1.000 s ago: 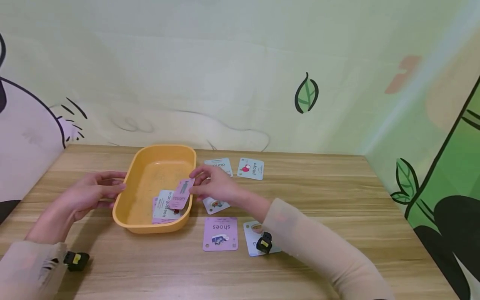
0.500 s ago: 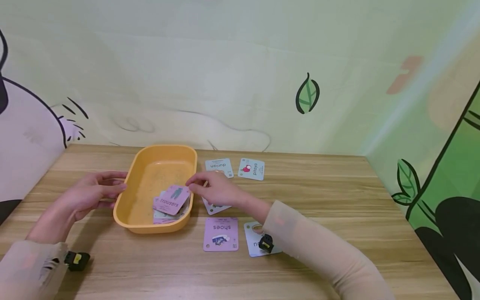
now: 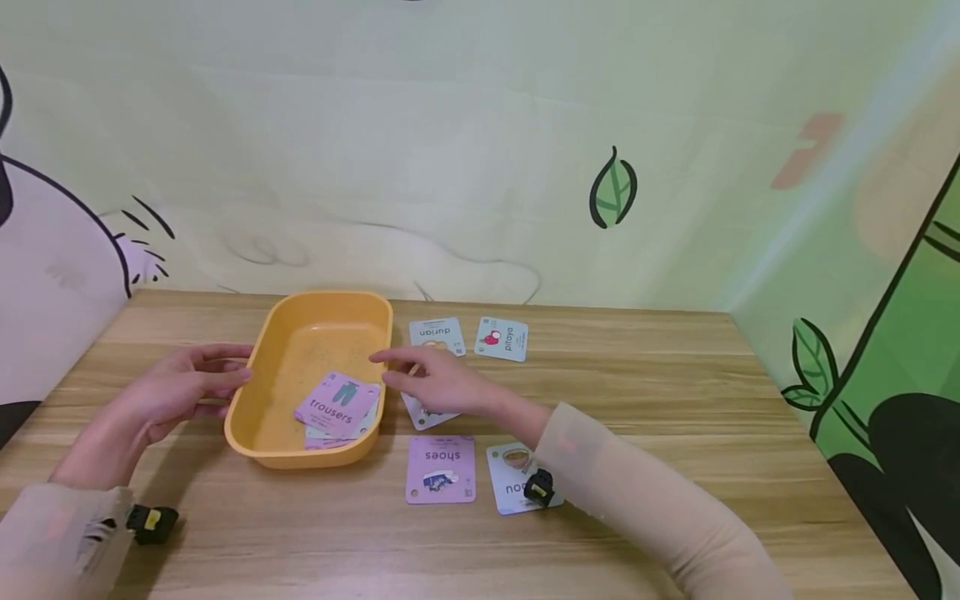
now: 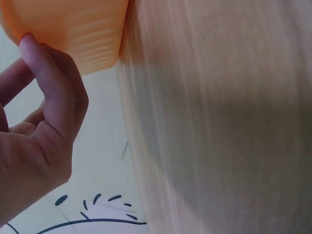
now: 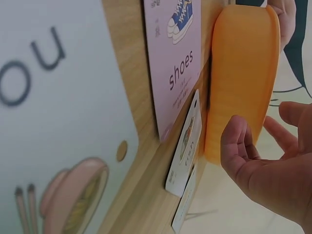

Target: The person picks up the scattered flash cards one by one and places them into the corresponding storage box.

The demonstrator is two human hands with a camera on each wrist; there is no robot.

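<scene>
In my head view, the trousers card (image 3: 337, 404) lies askew atop other cards (image 3: 330, 443) inside the tray (image 3: 303, 457); my right hand (image 3: 446, 382) is empty, fingers parted, at its rim. In the left wrist view, my left hand (image 4: 44, 126) touches that rim with loosely bent fingers, presumably steadying it. In the right wrist view, the shoes card (image 5: 175, 73) lies flat on the desk (image 5: 126, 48).

"What clothes do you see?"

"The right sleeve (image 3: 645, 492) is long, cream and creased toward the elbow; the left sleeve (image 3: 60, 542), cream too, has dark streaks (image 3: 102, 527) near its end."

"Anything besides cloth?"

"A small black left box (image 3: 152, 525) and a matching right box (image 3: 538, 487), each marked yellow. Left hand (image 3: 180, 385) and right hand (image 3: 444, 381) are bare."
</scene>
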